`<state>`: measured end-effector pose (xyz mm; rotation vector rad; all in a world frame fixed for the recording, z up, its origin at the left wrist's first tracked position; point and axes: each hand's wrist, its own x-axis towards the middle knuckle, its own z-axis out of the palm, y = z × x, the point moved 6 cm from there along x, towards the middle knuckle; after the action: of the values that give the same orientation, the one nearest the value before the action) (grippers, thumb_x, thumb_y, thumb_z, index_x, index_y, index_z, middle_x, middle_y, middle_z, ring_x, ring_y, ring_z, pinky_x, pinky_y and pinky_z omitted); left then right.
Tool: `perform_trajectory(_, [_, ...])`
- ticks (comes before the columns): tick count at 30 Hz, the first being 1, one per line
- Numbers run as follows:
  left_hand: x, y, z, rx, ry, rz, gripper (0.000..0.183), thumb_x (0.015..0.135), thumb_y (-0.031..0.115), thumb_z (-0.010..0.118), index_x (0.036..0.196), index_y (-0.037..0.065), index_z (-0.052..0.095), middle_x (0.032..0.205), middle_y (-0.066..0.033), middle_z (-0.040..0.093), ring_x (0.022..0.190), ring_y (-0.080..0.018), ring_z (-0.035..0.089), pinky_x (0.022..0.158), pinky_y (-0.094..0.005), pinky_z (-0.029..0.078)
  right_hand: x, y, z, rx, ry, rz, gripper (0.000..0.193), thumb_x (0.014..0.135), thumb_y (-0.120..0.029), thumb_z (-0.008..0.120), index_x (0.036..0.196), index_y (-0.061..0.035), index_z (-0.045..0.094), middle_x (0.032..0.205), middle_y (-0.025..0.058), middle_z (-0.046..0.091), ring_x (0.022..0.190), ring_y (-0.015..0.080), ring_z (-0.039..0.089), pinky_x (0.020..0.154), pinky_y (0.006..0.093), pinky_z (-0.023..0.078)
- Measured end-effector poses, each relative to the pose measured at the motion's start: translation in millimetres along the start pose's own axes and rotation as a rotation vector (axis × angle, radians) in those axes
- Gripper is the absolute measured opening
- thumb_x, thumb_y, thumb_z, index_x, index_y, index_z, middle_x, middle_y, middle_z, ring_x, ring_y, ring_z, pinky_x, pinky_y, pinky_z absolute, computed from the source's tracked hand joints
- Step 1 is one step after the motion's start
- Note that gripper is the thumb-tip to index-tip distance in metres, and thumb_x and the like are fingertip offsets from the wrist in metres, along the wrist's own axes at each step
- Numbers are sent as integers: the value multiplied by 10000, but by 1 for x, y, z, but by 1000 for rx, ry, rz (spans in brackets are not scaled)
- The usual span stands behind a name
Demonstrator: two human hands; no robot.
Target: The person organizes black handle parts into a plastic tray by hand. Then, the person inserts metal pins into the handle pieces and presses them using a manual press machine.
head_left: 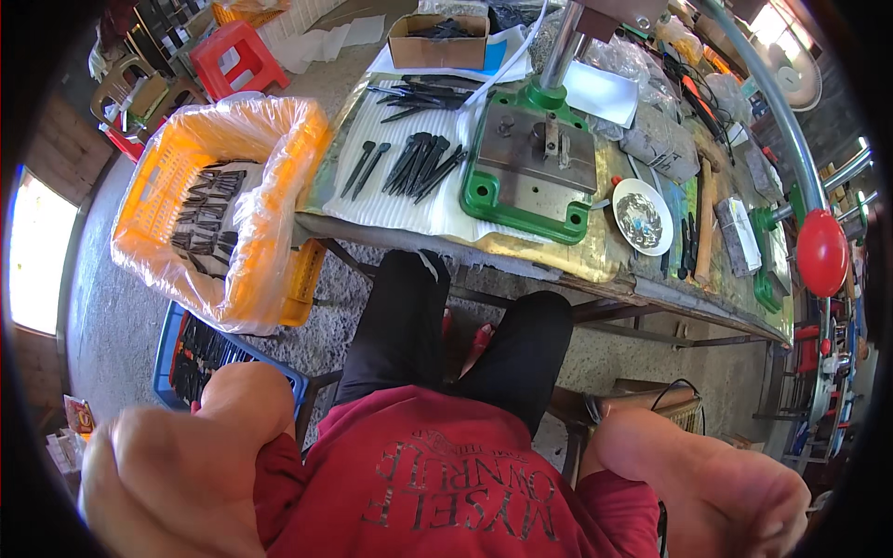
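Both hands come so close to the camera at the lower corners that their fingers cannot be made out: the left hand (130,456) is blurred and runs into the dark rim, and the right hand (767,507) is strongly foreshortened, so I cannot tell whether either is clenched, released or grasping something. The left arm (251,395) hides part of a blue crate (166,349) of dark pieces beyond that hand; farther past it stands a yellow crate (149,200), partly veiled by clear plastic. Ahead, between the hands and well apart from both, black spike-shaped pieces (423,163) lie on the bench (581,259), left of a green press base (521,153), whose column (561,56) is cut off above.
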<state>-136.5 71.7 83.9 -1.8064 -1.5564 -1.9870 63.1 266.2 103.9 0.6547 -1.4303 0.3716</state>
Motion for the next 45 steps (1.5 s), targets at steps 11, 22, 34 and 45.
perform_trajectory(11, [70, -249, 36, 542, -174, -541, 319, 728, 141, 579, 1004, -2, 508, 859, -122, 567, 738, -154, 541, 670, -253, 438, -137, 64, 17, -347, -141, 844, 120, 684, 34, 543, 787, -20, 575, 705, 123, 554, 559, 221, 539, 517, 272, 440])
perform_trajectory(22, [49, -332, 64, 983, -460, -674, 643, 666, 413, 579, 1048, -80, 427, 1025, -288, 464, 984, -389, 450, 849, -392, 364, -327, 79, 21, -364, -448, 1299, 144, 732, -9, 522, 871, 19, 546, 738, 157, 562, 628, 256, 566, 566, 298, 452])
perform_trajectory(34, [52, -352, 63, 903, -504, -681, 579, 630, 367, 601, 986, -70, 469, 967, -273, 491, 959, -372, 461, 824, -391, 372, -359, 74, 8, -416, -490, 1373, 152, 749, -48, 507, 881, 5, 559, 795, 149, 580, 725, 244, 580, 662, 290, 451])
perform_trajectory(45, [63, -344, 73, 974, -582, -799, 584, 582, 307, 568, 1023, -59, 456, 1014, -260, 487, 976, -370, 469, 849, -388, 376, -352, 72, 12, -439, -504, 1311, 132, 734, -43, 510, 850, -4, 559, 764, 157, 571, 701, 296, 563, 632, 333, 449])
